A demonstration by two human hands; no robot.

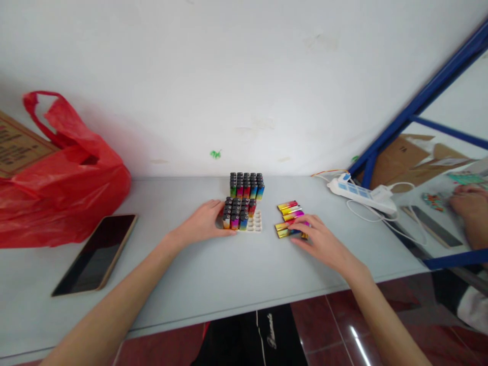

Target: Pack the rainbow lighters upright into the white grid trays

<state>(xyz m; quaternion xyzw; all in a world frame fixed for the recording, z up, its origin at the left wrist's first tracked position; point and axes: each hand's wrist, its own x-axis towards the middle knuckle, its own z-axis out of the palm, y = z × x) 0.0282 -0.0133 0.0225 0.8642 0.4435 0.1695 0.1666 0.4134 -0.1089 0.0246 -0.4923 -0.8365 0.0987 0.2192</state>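
My left hand is curled around the left side of a white tray, its thumb along the front edge. Rows of upright lighters with black tops and colourful shiny bodies fill the tray's left part. Bare sockets show on its right. My right hand has its fingers bent over shiny lighters lying flat in a loose group right of the tray. Thumb and forefinger are closed about the lighters at the near end, partly hiding them. Behind the tray stands another block of upright lighters.
A red plastic bag and a dark phone lie on the left. At the right are a white power strip with cables and a blue metal frame. Beyond it, another person's hand rests on a neighbouring table.
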